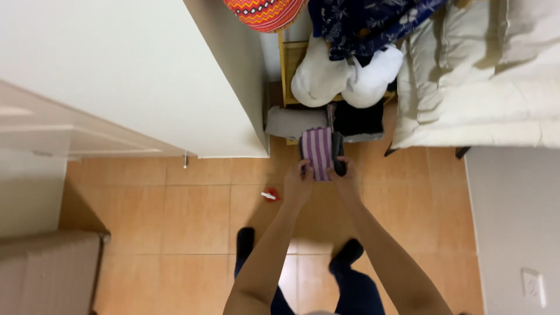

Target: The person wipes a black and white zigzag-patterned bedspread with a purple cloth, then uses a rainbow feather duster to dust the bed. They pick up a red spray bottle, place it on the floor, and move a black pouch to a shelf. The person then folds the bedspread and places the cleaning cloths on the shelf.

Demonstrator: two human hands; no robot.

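Dark blue trouser legs and two dark-socked feet are seen at the bottom of the head view, planted on an orange tiled floor. Two bare forearms are stretched forward from there. A small red and white object is seen lying on the tiles just left of the left hand; its kind cannot be told.

A folded purple-and-white striped cloth is held between both hands above the floor, just in front of the shelf. Its lower left edge is pinched by the left hand, fingers curled closed around the fabric. The right hand is closed on the lower right side, where a dark piece of fabric is gripped against the striped cloth.

Just beyond the hands, folded grey clothing and folded black clothing are stacked in a low wooden shelf. Above these, two bulky white bundles are seen side by side, with a navy floral-print fabric draped over them. A red-orange zigzag-patterned item is seen at the top edge. A white cupboard panel fills the left, and cream bedding is piled at the right.
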